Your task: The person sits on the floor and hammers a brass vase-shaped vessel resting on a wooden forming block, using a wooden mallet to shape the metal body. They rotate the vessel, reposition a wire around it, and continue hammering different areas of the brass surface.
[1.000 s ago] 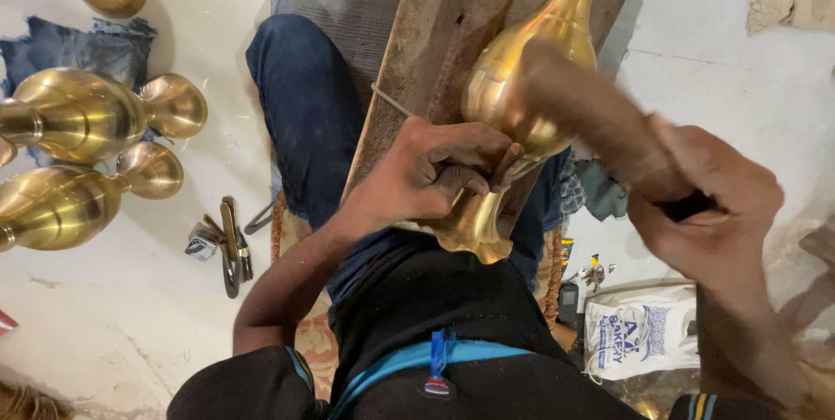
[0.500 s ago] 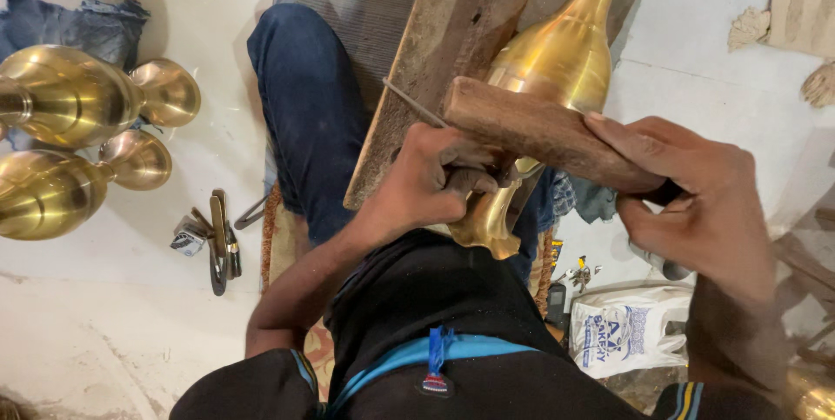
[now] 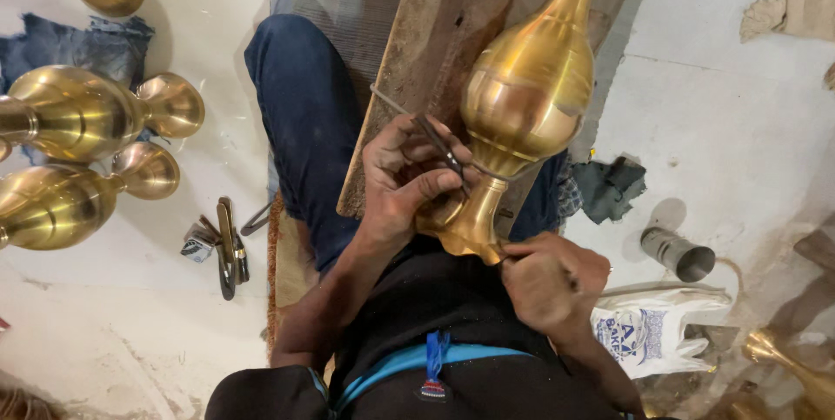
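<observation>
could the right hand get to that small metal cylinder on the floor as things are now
Probably yes. The metal cylinder lies on bare floor just beside the right hand, with nothing between them.

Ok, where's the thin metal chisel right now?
In the head view, centre: the thin metal chisel is pinched in the left hand, tip against the brass vase waist.

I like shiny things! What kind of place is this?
Probably a brass workshop. The left hand holds a thin tool on a brass vase; more vases and hand tools lie nearby.
</observation>
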